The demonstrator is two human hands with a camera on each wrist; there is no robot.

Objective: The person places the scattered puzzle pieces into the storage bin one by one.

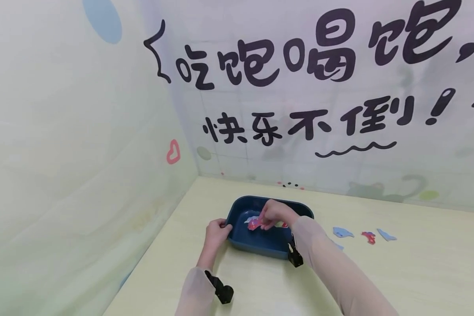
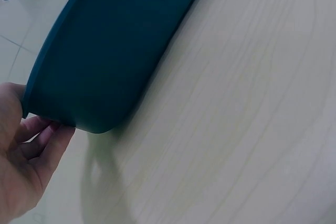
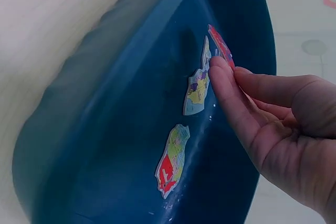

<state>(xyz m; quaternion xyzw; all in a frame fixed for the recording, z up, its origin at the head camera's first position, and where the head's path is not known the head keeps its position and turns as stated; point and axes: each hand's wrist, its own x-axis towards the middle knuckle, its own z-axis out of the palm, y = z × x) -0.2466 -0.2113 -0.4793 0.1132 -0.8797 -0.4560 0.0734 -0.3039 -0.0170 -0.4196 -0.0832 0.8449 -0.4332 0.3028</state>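
A dark blue rectangular tub (image 1: 256,251) stands on the pale table. My left hand (image 1: 217,233) grips its left end, thumb over the rim and fingers against the outer wall, as the left wrist view also shows. Inside the tub, my right hand (image 3: 278,129) pinches a red and pink map-puzzle piece (image 3: 221,45) between thumb and fingertips, tilted on edge. Below that piece on the tub floor lie a yellow, purple and light blue piece (image 3: 197,95) and, apart from it, a green and red piece (image 3: 173,162). My fingers partly hide the first of these.
Right of the tub, light blue puzzle pieces (image 1: 342,231) and a red one (image 1: 368,237) lie on the wood-grain table (image 1: 260,289). Another blue piece (image 1: 338,246) shows partly behind my right sleeve. Printed cloth walls (image 1: 260,171) rise at the back and left.
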